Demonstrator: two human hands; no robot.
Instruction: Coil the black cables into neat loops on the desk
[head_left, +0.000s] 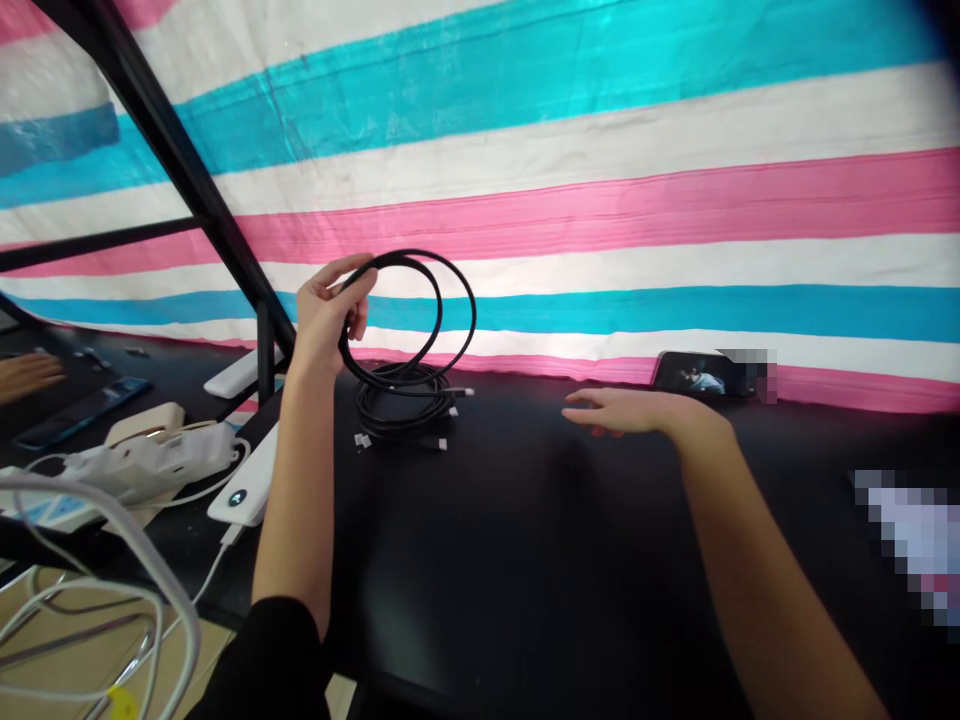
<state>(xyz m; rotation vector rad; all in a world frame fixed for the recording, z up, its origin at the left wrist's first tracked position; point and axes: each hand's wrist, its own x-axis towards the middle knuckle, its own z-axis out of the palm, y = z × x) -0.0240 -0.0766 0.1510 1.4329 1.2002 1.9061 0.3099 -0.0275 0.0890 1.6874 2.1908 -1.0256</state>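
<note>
Nearest the camera, at the lower left, loose white cords [90, 590] loop over a tan surface, with a white power strip [142, 465] and a flat white power bank [247, 480] at the edge of the black tabletop [525, 560]. The right hand [626, 410] lies flat, palm down, fingers stretched and slightly spread, just over or on the bare table; it holds nothing. The left hand [326, 315] is raised above the table, thumb and fingers pinched closed around a thin, glossy black rubber-coated cable [420, 300] wound into round loops. The loops stand upright in the air to the right of the hand, and their lower part runs down to a flat pile of coiled black cables [405, 405] with small white plug ends, lying on the table straight beneath. Farther back on the right, a dark smartphone [697, 378] with a lit screen leans at the foot of a tarpaulin [600, 200] striped pink, white and turquoise. At the far left edge another person's hand [26, 375] rests near a dark blue phone [82, 410].
</note>
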